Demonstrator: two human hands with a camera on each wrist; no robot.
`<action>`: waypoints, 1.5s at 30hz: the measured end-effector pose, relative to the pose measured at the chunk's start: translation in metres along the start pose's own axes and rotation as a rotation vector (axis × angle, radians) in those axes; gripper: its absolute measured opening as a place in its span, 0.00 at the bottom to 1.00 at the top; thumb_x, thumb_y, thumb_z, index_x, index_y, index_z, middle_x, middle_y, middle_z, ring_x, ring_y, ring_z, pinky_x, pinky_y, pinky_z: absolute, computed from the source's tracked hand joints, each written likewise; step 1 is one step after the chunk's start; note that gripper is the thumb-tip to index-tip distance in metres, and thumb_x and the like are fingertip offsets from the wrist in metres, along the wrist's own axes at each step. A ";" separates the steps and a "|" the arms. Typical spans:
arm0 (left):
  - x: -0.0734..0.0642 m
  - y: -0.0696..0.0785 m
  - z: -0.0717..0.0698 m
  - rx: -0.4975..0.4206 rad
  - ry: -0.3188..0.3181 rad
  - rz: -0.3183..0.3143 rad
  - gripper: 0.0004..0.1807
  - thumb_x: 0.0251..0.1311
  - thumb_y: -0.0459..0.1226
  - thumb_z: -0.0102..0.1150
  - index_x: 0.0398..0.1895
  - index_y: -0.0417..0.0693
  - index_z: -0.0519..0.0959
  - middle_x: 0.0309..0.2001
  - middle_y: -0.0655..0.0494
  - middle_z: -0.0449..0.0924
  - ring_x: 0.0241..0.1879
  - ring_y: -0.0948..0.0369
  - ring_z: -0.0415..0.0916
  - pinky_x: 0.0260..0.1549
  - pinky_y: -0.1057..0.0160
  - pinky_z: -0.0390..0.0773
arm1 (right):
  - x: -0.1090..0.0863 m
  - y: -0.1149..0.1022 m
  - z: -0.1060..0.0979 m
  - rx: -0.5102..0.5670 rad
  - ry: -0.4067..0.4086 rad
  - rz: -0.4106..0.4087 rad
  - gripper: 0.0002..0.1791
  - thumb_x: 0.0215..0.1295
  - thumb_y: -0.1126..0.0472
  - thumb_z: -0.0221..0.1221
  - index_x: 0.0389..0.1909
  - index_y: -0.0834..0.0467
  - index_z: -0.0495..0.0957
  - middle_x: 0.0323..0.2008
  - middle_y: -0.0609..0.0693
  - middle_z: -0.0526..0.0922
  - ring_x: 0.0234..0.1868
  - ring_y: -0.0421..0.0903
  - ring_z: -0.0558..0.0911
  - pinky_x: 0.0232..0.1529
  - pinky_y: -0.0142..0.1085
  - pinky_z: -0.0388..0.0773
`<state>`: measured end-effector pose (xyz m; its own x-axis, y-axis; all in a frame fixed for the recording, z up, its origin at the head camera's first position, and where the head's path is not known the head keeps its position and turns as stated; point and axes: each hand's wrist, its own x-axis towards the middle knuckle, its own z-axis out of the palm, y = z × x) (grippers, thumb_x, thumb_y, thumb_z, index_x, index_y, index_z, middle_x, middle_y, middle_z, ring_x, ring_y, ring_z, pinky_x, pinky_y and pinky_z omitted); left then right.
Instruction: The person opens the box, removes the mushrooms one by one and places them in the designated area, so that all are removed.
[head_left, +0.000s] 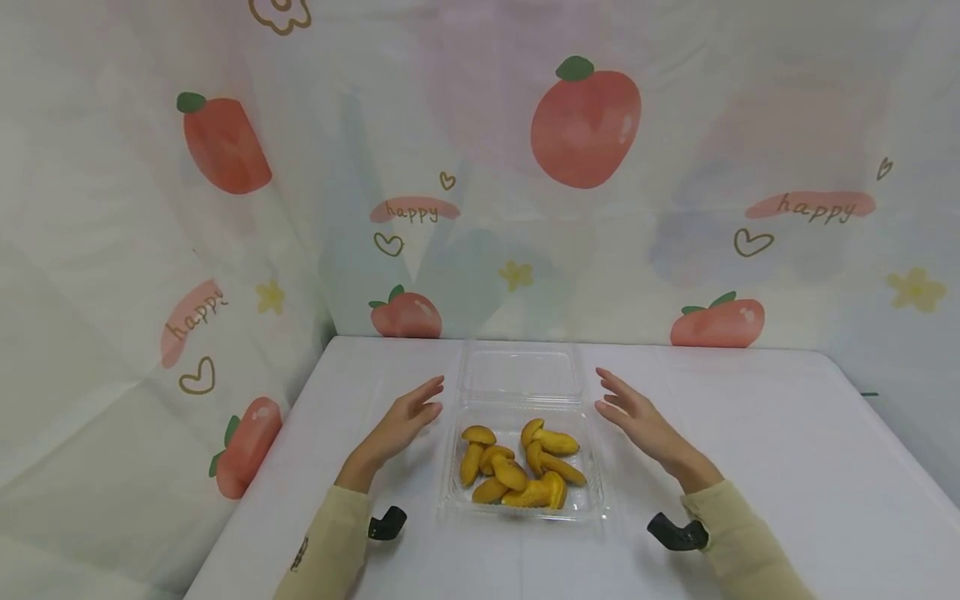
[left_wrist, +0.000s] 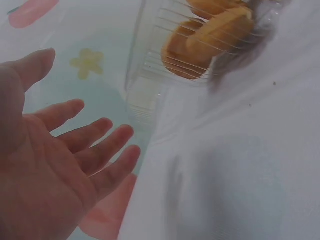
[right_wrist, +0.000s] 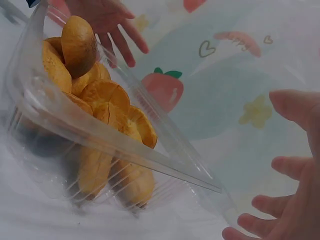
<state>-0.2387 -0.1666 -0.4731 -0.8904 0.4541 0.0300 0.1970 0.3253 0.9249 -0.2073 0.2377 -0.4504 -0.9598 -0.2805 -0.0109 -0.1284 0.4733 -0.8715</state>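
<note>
A clear plastic clamshell box (head_left: 592,500) stands on the table with its lid (head_left: 521,375) laid back toward the wall. Inside lie several yellow-brown mushrooms (head_left: 528,493), also visible as mushrooms (right_wrist: 95,165) through the box wall in the right wrist view. My left hand (head_left: 397,427) hovers left of the box, fingers spread and holding nothing; the left wrist view shows the palm of this left hand (left_wrist: 55,170). To the right of the box, my right hand (head_left: 645,425) is likewise raised with extended fingers, apart from the box and holding nothing.
A white-covered table (head_left: 750,433) carries the box. Behind it hangs a printed cloth (head_left: 480,250) with fruit, hearts and lettering, and more of the cloth runs along the left side. Black curved pieces (head_left: 678,533) sit at both wrists.
</note>
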 end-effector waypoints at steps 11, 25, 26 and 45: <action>-0.012 0.014 0.002 0.127 -0.061 0.051 0.32 0.75 0.44 0.53 0.79 0.53 0.60 0.79 0.47 0.58 0.73 0.38 0.64 0.70 0.36 0.65 | -0.016 -0.009 0.010 -0.038 0.072 -0.153 0.34 0.78 0.57 0.52 0.79 0.63 0.53 0.78 0.68 0.55 0.73 0.72 0.61 0.65 0.67 0.69; -0.027 0.018 0.006 0.298 -0.222 -0.032 0.43 0.67 0.43 0.63 0.81 0.49 0.54 0.80 0.41 0.48 0.77 0.39 0.54 0.69 0.31 0.63 | -0.021 -0.022 0.025 -0.085 0.057 -0.269 0.31 0.74 0.61 0.55 0.75 0.64 0.61 0.74 0.67 0.64 0.68 0.71 0.68 0.63 0.68 0.71; -0.027 0.018 0.006 0.301 -0.229 -0.034 0.43 0.67 0.42 0.64 0.81 0.49 0.54 0.80 0.41 0.47 0.77 0.39 0.53 0.69 0.31 0.63 | -0.021 -0.022 0.027 -0.091 0.051 -0.271 0.31 0.74 0.61 0.55 0.75 0.64 0.61 0.74 0.67 0.64 0.68 0.71 0.68 0.62 0.68 0.71; -0.028 0.027 0.011 0.364 -0.276 -0.006 0.47 0.60 0.38 0.71 0.79 0.38 0.56 0.80 0.38 0.45 0.79 0.38 0.46 0.73 0.33 0.55 | -0.022 -0.016 0.052 -0.232 -0.017 -0.306 0.29 0.72 0.58 0.60 0.71 0.57 0.69 0.70 0.58 0.74 0.71 0.64 0.71 0.66 0.67 0.68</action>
<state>-0.2045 -0.1615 -0.4536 -0.7591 0.6393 -0.1229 0.3672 0.5764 0.7300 -0.1716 0.1928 -0.4617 -0.8643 -0.4509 0.2229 -0.4633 0.5411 -0.7018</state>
